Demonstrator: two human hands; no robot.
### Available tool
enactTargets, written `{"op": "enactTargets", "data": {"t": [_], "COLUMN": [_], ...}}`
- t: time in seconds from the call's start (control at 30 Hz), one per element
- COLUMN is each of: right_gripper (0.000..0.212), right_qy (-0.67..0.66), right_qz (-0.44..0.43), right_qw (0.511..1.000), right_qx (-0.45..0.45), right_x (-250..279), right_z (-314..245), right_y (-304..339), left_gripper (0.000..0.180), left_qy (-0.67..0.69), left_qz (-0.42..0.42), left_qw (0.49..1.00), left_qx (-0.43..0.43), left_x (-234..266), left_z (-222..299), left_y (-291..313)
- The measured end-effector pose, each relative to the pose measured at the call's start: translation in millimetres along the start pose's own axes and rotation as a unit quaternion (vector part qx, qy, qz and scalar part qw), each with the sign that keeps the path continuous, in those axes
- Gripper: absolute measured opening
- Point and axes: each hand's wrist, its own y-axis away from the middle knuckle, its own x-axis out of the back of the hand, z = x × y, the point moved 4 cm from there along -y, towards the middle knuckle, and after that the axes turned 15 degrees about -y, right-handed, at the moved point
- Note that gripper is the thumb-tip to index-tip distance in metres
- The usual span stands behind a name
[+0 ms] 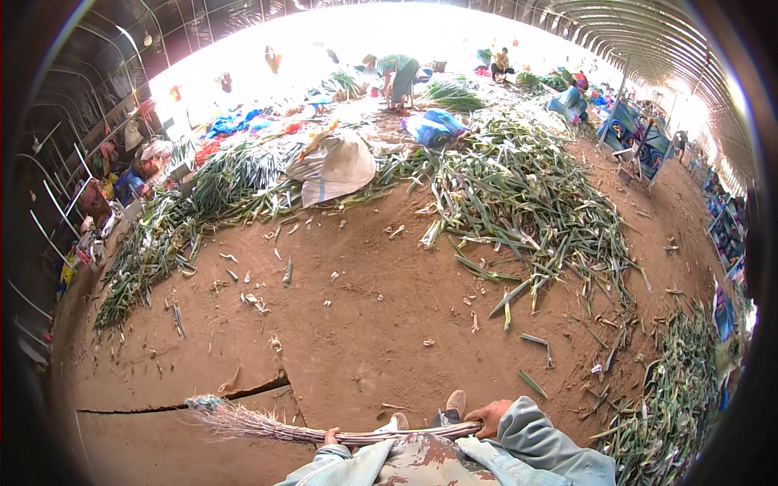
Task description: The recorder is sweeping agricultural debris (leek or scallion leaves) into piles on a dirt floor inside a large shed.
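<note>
A broom of bundled thin twigs lies sideways across the front of my body, its frayed brush end pointing left. My right hand is closed round the stick end at the right. Farther along, nearer the brush, my left hand grips the bundle, with only part of its fingers showing. A scrap of bluish-white material is caught at the tip of the bristles. Below the broom my shoes stand on the brown dirt floor.
Green leaf trimmings lie in a large heap ahead, with another pile at right. A pale sack rests among leaves. A person in green bends over at the back. A dark crack crosses the ground at left. Leaf scraps litter the floor.
</note>
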Motion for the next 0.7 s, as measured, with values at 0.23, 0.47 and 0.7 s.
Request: {"op": "enactTargets", "data": {"t": [0.23, 0.47, 0.7], "right_gripper": [0.061, 0.061, 0.060], "right_qy": [0.004, -0.005, -0.002], "right_qz": [-0.003, 0.001, 0.001], "right_qw": [1.000, 1.000, 1.000], "right_qx": [-0.004, -0.005, 0.003], "right_x": [2, 5, 7], "right_z": [-1, -5, -9], "right_y": [-2, 4, 2], "left_gripper": [0.033, 0.042, 0.034], "left_qy": [0.007, 0.023, 0.043], "left_qz": [0.009, 0.010, -0.018], "left_qw": [1.000, 0.999, 0.999], "left_qx": [-0.029, -0.031, -0.020], "left_x": [0, -12, -5], "left_z": [2, 9, 10], "left_y": [1, 25, 19]}}
